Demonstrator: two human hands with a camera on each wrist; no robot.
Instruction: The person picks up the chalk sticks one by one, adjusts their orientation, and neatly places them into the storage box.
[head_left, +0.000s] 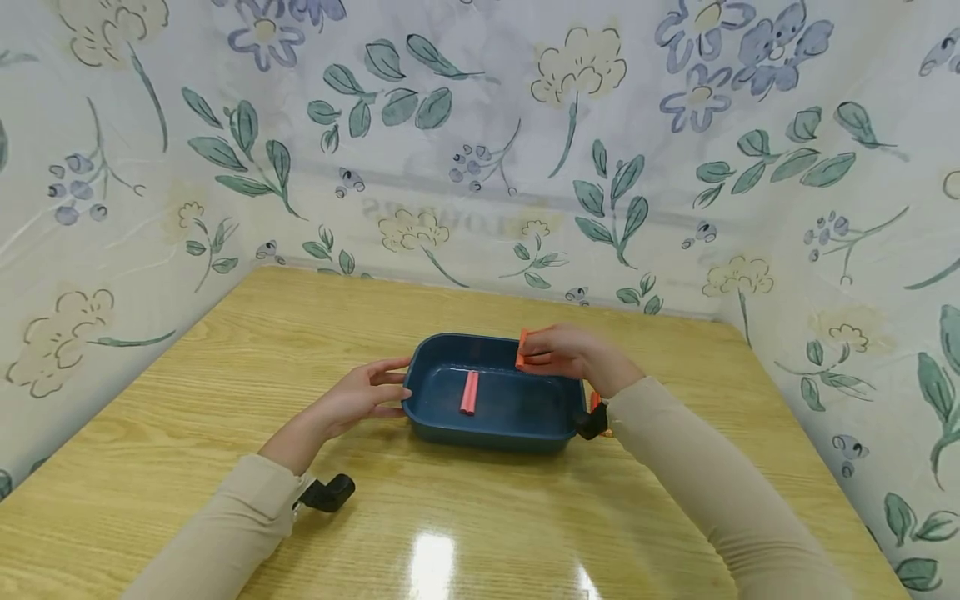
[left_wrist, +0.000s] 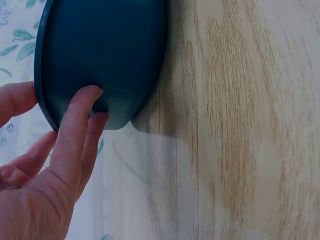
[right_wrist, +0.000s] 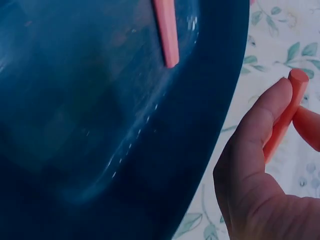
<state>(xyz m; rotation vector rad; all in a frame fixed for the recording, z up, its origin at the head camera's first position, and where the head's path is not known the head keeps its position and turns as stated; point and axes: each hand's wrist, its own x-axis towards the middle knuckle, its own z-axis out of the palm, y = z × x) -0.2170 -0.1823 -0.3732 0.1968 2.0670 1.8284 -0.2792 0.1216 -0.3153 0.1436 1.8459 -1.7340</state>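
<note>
Right hand: thumb and fingers pinch one orange stick, held up near the tray's far wall, apart from the sticks lying inside.

Left hand: fingers spread and fairly straight, touching the left end of the blue tray, holding nothing loose; apparently steadying it.

In the tray: two pink sticks, side by side on the floor, left of the middle.

Past the tray's right end, on the wood-grain tabletop: orange pieces, mostly hidden by tray and wrist; count cannot be told.

Behind: a flower-patterned sheet.

Progress, as judged: the pink pair is in; the orange stick is not yet set down, and the pieces outside are likely left to handle. Probably partway through.
</note>
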